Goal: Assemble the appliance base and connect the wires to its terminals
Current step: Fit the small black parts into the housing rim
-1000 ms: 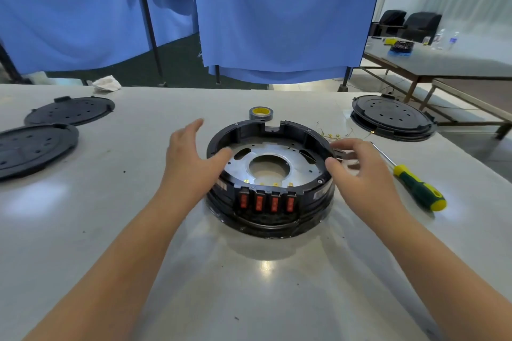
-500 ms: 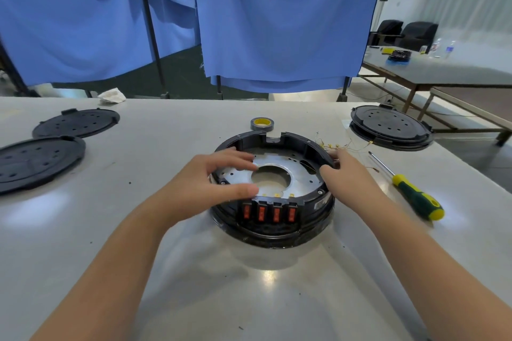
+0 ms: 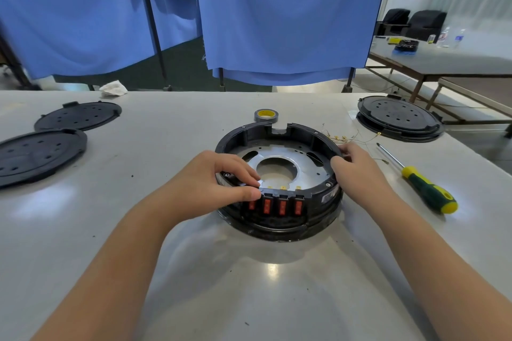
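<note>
Sitting mid-worktop, the round black appliance base (image 3: pixel 279 180) lies open side up, a silver metal plate (image 3: pixel 279 158) with a central hole inside it and a row of four red switches (image 3: pixel 274 206) on its near wall. Left hand (image 3: pixel 219 188) sits on the base's left near rim, fingers curled over the edge, thumb and fingertips pinched together at the plate's edge just above the switches; what sits between them is too small to tell. Right hand (image 3: pixel 357 171) grips the base's right rim, fingers wrapped over the outer wall, thumb on the top edge. Thin wires (image 3: pixel 346 138) with gold terminals lie loose on the worktop (image 3: pixel 166 230) just beyond the right hand, touching or nearly touching the base's far right side. Small yellow tabs show on the plate's near edge behind the switches.

A tape roll (image 3: pixel 265 115) with a yellow core sits just beyond the base's far rim. A screwdriver (image 3: pixel 418 183) with green-yellow handle lies right of the base, tip pointing far left. A black round cover (image 3: pixel 399 119) sits far right. Two black perforated discs (image 3: pixel 41 155) lie far left, one beyond the other. Crumpled white cloth (image 3: pixel 113 88) at the far left edge. Blue curtains (image 3: pixel 277 14) hang behind.
</note>
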`<state>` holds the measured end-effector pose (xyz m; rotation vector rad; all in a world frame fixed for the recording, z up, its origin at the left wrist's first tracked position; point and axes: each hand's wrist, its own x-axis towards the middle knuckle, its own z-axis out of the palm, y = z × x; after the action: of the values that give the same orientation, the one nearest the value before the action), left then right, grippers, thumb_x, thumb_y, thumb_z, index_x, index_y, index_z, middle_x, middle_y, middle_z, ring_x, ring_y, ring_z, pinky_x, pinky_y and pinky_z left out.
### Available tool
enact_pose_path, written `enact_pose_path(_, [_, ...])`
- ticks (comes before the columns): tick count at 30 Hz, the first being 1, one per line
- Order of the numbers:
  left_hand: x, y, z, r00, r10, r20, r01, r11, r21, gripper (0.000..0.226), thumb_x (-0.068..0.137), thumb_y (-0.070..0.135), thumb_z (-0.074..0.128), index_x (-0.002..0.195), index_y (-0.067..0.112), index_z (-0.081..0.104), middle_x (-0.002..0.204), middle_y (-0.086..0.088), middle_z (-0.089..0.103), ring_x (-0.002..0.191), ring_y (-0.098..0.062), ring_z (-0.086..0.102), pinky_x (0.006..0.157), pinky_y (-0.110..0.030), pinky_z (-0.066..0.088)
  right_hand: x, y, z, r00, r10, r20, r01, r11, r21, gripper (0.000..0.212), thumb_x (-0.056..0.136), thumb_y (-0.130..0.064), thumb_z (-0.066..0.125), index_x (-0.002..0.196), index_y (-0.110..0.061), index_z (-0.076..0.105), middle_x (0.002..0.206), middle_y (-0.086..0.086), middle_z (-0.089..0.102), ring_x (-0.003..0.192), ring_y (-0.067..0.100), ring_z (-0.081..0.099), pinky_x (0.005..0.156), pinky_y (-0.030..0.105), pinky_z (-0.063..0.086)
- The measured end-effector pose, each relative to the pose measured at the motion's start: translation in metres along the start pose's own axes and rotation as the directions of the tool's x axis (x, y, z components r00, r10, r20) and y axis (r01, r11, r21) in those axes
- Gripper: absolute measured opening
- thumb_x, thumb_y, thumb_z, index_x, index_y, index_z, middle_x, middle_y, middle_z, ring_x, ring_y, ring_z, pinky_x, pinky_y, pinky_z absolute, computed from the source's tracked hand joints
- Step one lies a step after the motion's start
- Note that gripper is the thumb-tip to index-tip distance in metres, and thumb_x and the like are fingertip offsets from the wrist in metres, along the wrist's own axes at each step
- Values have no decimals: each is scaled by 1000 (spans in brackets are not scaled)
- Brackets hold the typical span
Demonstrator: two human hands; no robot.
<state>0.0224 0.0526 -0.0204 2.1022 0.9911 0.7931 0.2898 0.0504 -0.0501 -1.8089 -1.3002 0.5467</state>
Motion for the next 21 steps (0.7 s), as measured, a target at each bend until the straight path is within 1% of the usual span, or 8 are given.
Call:
enact_pose_path(4, [0, 0, -1, 1000, -25, 5, 25, 1000, 13, 4, 81, 25, 78, 79, 28, 80, 96, 25, 72, 97, 10, 63, 79, 2, 37, 0, 2, 1, 1000, -1, -6, 1, 1000, 18, 24, 85, -20, 46, 106, -23, 55, 90, -4, 62, 80, 15, 58, 60, 29, 39])
enact_pose_path(6, [-1, 0, -3, 998, -51, 35, 51, 999, 3, 10, 86, 32, 71, 81, 30, 80, 97, 25, 72, 99, 11, 62, 77, 3, 38, 1, 3, 2, 1000, -2, -13, 2, 1000, 27, 24, 84, -20, 46, 106, -22, 56, 88, -4, 62, 79, 15, 58, 59, 29, 38])
enact_pose_path(7, [-1, -1, -4, 997, -64, 54, 64, 998, -2, 9, 86, 34, 71, 82, 32, 80, 97, 25, 73, 99, 11, 62, 76, 4, 38, 1, 3, 2, 1000, -2, -14, 3, 1000, 30, 25, 84, -20, 46, 106, -22, 56, 88, -3, 62, 79, 16, 58, 59, 30, 39])
enact_pose_path(9, [-1, 0, -6, 994, -79, 74, 80, 997, -10, 6, 80, 29, 78, 85, 33, 79, 97, 25, 73, 99, 12, 62, 77, 4, 38, 1, 4, 2, 1000, -4, -16, 5, 999, 34, 25, 83, -20, 47, 105, -22, 56, 88, -3, 63, 81, 17, 59, 62, 31, 41])
enact_pose_path(12, [-2, -2, -5, 996, -71, 53, 71, 997, 2, 18, 76, 15, 82, 85, 31, 79, 97, 26, 72, 99, 13, 62, 76, 5, 37, 1, 4, 2, 1000, -10, -16, 10, 999, 36, 23, 82, -21, 47, 103, -23, 56, 88, -3, 63, 81, 17, 59, 62, 32, 42])
enact_pose_path(17, [-1, -3, -4, 998, -39, 43, 38, 999, 5, 27, 76, 11, 81, 82, 37, 78, 94, 26, 73, 99, 12, 62, 78, 7, 34, 1, 4, 1, 1000, -6, -9, 7, 999, 43, 24, 83, -21, 47, 106, -24, 56, 88, -5, 62, 81, 15, 58, 61, 31, 40])
enact_pose_path(19, [0, -3, -4, 998, -37, 48, 37, 999, 4, 25, 77, 11, 81, 83, 36, 78, 95, 25, 73, 102, 12, 61, 80, 4, 36, 1, 4, 1, 1000, -5, -16, 6, 999, 48, 24, 83, -21, 47, 104, -24, 56, 88, -6, 62, 81, 16, 58, 62, 31, 40])
enact_pose_path(21, [-1, -4, -5, 997, -43, 69, 41, 999, 19, 21, 79, 14, 79, 86, 35, 78, 100, 27, 72, 111, 17, 53, 89, -5, 35, 1, 4, 1, 1000, -4, -20, 5, 999, 51, 24, 82, -21, 47, 104, -24, 57, 88, -5, 63, 83, 18, 59, 64, 32, 41])
